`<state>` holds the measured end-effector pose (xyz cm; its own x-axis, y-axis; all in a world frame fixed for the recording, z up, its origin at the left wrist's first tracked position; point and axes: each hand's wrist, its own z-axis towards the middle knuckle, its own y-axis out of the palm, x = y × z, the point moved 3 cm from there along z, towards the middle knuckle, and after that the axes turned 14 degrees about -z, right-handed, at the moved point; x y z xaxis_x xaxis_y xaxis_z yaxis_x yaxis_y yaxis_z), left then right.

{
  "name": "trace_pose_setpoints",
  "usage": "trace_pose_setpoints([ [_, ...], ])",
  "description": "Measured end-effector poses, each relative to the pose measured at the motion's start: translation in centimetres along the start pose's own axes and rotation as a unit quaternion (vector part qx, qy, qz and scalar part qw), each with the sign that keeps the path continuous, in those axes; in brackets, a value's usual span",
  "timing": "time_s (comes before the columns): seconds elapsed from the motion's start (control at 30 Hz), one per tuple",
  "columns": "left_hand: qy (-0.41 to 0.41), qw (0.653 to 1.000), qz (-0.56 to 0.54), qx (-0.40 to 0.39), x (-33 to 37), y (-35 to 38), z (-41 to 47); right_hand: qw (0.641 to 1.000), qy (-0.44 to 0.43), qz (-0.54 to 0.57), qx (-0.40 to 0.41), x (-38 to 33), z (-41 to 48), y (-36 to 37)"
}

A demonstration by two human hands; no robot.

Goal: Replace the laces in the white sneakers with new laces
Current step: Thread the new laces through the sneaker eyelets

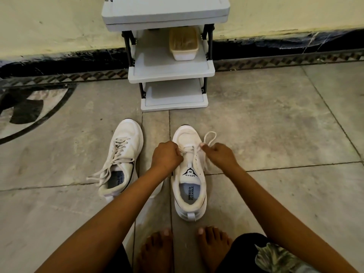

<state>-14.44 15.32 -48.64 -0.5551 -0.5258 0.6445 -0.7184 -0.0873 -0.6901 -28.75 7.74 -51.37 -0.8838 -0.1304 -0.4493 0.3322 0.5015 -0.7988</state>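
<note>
Grey stone floor tiles (275, 125) run to a cream wall, where a grey plastic shelf rack (171, 69) stands at far centre. Near the middle, a white sneaker (197, 180) reads "SPEED" on its tongue and "SPEED FLEXIBLE" on its insole. Both hands are curled over its forefoot. The left hand (167, 156) pinches its lace (189, 148) at the left eyelets, and the right hand (220, 154) pinches a loose loop of it. Just left lies the second sneaker (122, 160), laced, its ends loose.
</note>
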Motion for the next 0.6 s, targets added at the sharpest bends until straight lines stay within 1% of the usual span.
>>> trace_pose_setpoints([
  [0.03, 0.000, 1.000, 0.002, 0.000, 0.0, 0.0, 0.0, 0.999, 0.000, 0.036, 0.011, -0.5, 0.1, -0.1],
  [0.07, 0.000, 1.000, 0.003, 0.000, 0.0, 0.0, 0.1, 0.998, -0.006, 0.055, -0.012, -0.3, -0.5, 0.7],
  [0.1, 0.001, 1.000, 0.004, -0.001, 0.0, 0.0, 0.1, 0.997, -0.006, 0.076, -0.011, -0.5, 0.0, 0.7],
  [0.13, 0.002, 1.000, 0.005, -0.002, 0.0, 0.0, 0.1, 0.999, -0.011, 0.052, -0.007, -0.5, -0.3, 1.1],
  [0.2, 0.004, 1.000, 0.009, -0.002, 0.0, 0.0, 0.1, 0.998, -0.031, 0.048, -0.021, -0.9, 0.1, 0.3],
  [0.3, 0.007, 1.000, 0.015, -0.002, 0.0, 0.0, 0.0, 0.991, -0.039, 0.124, 0.011, -1.5, 0.6, -0.8],
  [0.37, 0.006, 1.000, 0.029, -0.003, 0.0, -0.1, 0.0, 0.979, -0.028, 0.199, 0.028, -1.4, -0.1, -0.6],
  [0.43, 0.007, 1.000, 0.020, 0.005, -0.1, -0.2, -0.1, 0.973, -0.004, 0.226, 0.041, -1.1, -0.5, -0.4],
  [0.47, 0.008, 1.000, 0.011, 0.004, -0.1, -0.2, -0.1, 0.975, 0.003, 0.217, 0.042, -0.8, -0.4, -0.4],
  [0.53, 0.010, 1.000, -0.017, -0.007, -0.3, -0.4, -0.2, 0.989, 0.013, 0.144, 0.043, -0.2, -0.2, -1.0],
  [0.6, -0.005, 0.997, -0.075, -0.028, -0.9, -0.9, 0.0, 0.995, 0.028, 0.083, 0.045, 0.6, 0.3, -1.7],
])
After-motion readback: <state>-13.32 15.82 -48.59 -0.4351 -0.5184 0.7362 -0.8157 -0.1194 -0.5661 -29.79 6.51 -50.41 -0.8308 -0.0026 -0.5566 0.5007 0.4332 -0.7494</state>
